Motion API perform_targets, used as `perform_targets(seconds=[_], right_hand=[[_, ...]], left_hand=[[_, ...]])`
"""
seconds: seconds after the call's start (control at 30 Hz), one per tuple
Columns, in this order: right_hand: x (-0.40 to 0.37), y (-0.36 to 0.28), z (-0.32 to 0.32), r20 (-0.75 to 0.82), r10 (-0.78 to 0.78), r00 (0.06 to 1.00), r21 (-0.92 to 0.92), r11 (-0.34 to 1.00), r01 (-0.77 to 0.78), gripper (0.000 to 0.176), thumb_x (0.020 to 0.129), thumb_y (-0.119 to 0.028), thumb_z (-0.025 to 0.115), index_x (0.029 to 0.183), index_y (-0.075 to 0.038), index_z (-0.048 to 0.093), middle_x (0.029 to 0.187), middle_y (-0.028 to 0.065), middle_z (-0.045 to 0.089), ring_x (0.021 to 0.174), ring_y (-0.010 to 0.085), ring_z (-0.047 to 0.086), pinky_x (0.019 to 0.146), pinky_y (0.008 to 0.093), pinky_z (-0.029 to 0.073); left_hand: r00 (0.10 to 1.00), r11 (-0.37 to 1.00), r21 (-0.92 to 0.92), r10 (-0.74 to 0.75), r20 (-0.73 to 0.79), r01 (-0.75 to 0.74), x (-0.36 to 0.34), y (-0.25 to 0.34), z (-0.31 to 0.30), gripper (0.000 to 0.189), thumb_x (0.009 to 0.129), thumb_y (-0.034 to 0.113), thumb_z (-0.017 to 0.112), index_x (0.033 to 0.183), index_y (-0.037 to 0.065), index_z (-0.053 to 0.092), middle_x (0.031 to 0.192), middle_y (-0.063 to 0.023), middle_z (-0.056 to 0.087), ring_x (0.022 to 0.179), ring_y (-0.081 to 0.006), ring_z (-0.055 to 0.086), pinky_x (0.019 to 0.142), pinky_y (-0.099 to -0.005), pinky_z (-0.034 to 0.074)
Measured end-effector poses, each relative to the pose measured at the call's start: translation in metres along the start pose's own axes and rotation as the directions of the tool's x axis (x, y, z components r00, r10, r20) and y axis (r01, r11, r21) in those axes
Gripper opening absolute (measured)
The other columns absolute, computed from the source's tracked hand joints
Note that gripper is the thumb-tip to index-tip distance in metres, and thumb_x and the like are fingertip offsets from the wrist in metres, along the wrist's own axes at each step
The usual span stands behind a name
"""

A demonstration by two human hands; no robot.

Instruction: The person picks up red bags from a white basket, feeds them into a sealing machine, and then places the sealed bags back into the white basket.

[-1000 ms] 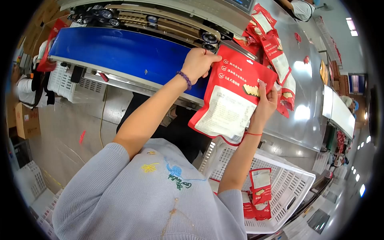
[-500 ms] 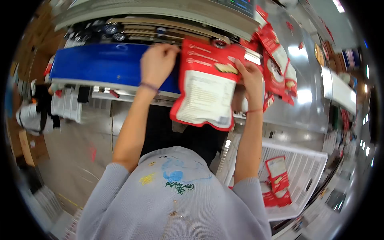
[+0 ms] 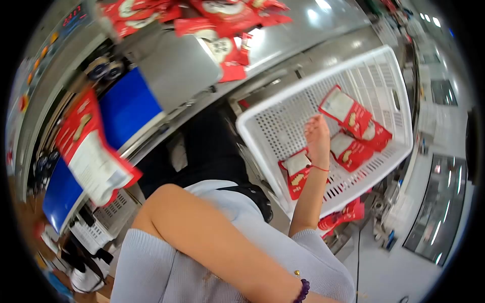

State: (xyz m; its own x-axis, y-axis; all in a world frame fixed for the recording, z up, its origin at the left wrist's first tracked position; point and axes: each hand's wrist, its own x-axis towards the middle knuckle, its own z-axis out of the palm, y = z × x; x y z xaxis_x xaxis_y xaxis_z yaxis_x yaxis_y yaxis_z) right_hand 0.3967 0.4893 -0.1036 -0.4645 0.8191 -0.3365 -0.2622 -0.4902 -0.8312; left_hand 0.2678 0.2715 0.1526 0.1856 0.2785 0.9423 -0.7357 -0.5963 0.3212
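My right hand [image 3: 317, 132] hangs over the inside of the white basket [image 3: 265, 112], fingers loosely curled and apart, with no packet seen in it. Red-and-white packets lie in the basket, one [image 3: 348, 111] just right of the hand and another [image 3: 297, 171] below it to the left. My left forearm crosses my body toward the bottom edge, and the hand beyond its beaded bracelet is out of the picture. At the left, a red packet [image 3: 96, 151] hangs over the blue surface [image 3: 126, 108], its upper end at the machine.
More red packets [image 3: 222, 48] are heaped on the metal table [image 3: 298, 30] at the top. A grey metal plate [image 3: 177, 68] adjoins the blue surface. Below the basket are other red packets [image 3: 343, 217]. A smaller white crate [image 3: 113, 214] stands at lower left.
The view has swung right toward the basket. My right hand has left the packet and moved over the basket. My left hand has gone from the machine and out of view across my body.
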Motion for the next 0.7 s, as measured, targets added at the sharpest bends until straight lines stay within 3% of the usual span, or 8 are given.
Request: perform_targets(seconds=[0.13, 0.2, 0.27, 0.33, 0.5, 0.6, 0.63, 0.7], right_hand=[[0.03, -0.001, -0.246, -0.534, -0.091, 0.841, -0.027, 0.996, 0.09, 0.025, 0.095, -0.022, 0.054, 0.111, -0.003, 0.058, 0.103, 0.0087, 0.063, 0.097, 0.0211, 0.059, 0.089, 0.0366, 0.049], [0.046, -0.03, -0.312, -0.475, -0.039, 0.879, -0.009, 0.999, 0.04, 0.028, 0.095, -0.018, 0.049, 0.115, -0.002, 0.058, 0.104, 0.0112, 0.062, 0.096, 0.0231, 0.059, 0.088, 0.0371, 0.05], [0.033, -0.064, -0.323, -0.133, -0.374, 0.918, -0.701, 0.69, 0.18, 0.032, 0.092, -0.016, 0.054, 0.121, -0.003, 0.057, 0.109, 0.0114, 0.063, 0.094, 0.021, 0.057, 0.081, 0.0354, 0.052], [0.066, -0.103, -0.35, -0.064, 0.09, 0.994, 0.185, 0.98, -0.077, 0.043, 0.088, -0.017, 0.062, 0.128, -0.004, 0.054, 0.122, 0.0111, 0.061, 0.106, 0.024, 0.058, 0.092, 0.0372, 0.047], [0.131, -0.131, -0.388, -0.718, 0.169, 0.676, 0.151, 0.985, -0.086, 0.074, 0.078, -0.028, 0.074, 0.14, -0.006, 0.04, 0.142, 0.0116, 0.039, 0.126, 0.0286, 0.042, 0.096, 0.0447, 0.041], [0.147, -0.109, -0.421, -0.708, 0.004, 0.706, -0.074, 0.994, -0.08, 0.069, 0.079, -0.017, 0.073, 0.139, -0.004, 0.041, 0.14, 0.0122, 0.043, 0.121, 0.0303, 0.047, 0.094, 0.0453, 0.043], [0.16, -0.096, -0.448, -0.483, -0.419, 0.769, -0.593, 0.803, 0.065, 0.059, 0.081, -0.022, 0.073, 0.13, -0.002, 0.047, 0.131, 0.013, 0.047, 0.113, 0.0243, 0.049, 0.089, 0.0424, 0.048], [0.151, -0.086, -0.37, -0.533, -0.523, 0.665, -0.415, 0.847, 0.333, 0.036, 0.089, -0.025, 0.068, 0.111, 0.001, 0.059, 0.111, 0.014, 0.057, 0.095, 0.0179, 0.054, 0.081, 0.0344, 0.049]], left_hand=[[1.0, 0.999, -0.033, -0.005, -0.024, 0.004, 0.004, -0.035, -0.001, 0.024, 0.086, 0.025, 0.065, 0.097, 0.004, 0.062, 0.089, -0.0103, 0.062, 0.092, -0.0235, 0.059, 0.084, -0.043, 0.046], [0.997, 0.998, 0.043, -0.045, -0.058, 0.048, 0.017, -0.058, -0.003, 0.024, 0.085, 0.024, 0.066, 0.098, 0.004, 0.062, 0.089, -0.0103, 0.061, 0.092, -0.0234, 0.059, 0.085, -0.0428, 0.046], [0.995, 0.99, 0.121, -0.059, -0.083, 0.068, 0.029, -0.078, -0.007, 0.025, 0.085, 0.024, 0.067, 0.098, 0.003, 0.061, 0.09, -0.0104, 0.061, 0.093, -0.0233, 0.059, 0.085, -0.0427, 0.045], [0.993, 0.974, 0.21, -0.072, -0.096, 0.09, 0.038, -0.099, -0.014, 0.026, 0.084, 0.024, 0.067, 0.099, 0.003, 0.061, 0.091, -0.0104, 0.06, 0.094, -0.0232, 0.059, 0.086, -0.0425, 0.045], [0.982, 0.903, 0.41, -0.054, -0.183, 0.126, 0.046, -0.117, -0.03, 0.029, 0.082, 0.023, 0.069, 0.101, 0.003, 0.059, 0.094, -0.0105, 0.059, 0.095, -0.023, 0.058, 0.087, -0.042, 0.045], [0.979, 0.882, 0.453, -0.043, -0.198, 0.131, 0.049, -0.122, -0.023, 0.031, 0.081, 0.022, 0.07, 0.102, 0.003, 0.059, 0.095, -0.0105, 0.059, 0.096, -0.0229, 0.058, 0.087, -0.0417, 0.045], [0.979, 0.88, 0.457, -0.041, -0.199, 0.13, 0.048, -0.122, -0.021, 0.031, 0.081, 0.022, 0.07, 0.102, 0.003, 0.058, 0.095, -0.0105, 0.058, 0.096, -0.0229, 0.058, 0.088, -0.0416, 0.045], [0.978, 0.876, 0.463, -0.038, -0.207, 0.133, 0.045, -0.119, -0.02, 0.033, 0.08, 0.022, 0.071, 0.103, 0.003, 0.058, 0.096, -0.0106, 0.058, 0.097, -0.0228, 0.057, 0.088, -0.0415, 0.045]])
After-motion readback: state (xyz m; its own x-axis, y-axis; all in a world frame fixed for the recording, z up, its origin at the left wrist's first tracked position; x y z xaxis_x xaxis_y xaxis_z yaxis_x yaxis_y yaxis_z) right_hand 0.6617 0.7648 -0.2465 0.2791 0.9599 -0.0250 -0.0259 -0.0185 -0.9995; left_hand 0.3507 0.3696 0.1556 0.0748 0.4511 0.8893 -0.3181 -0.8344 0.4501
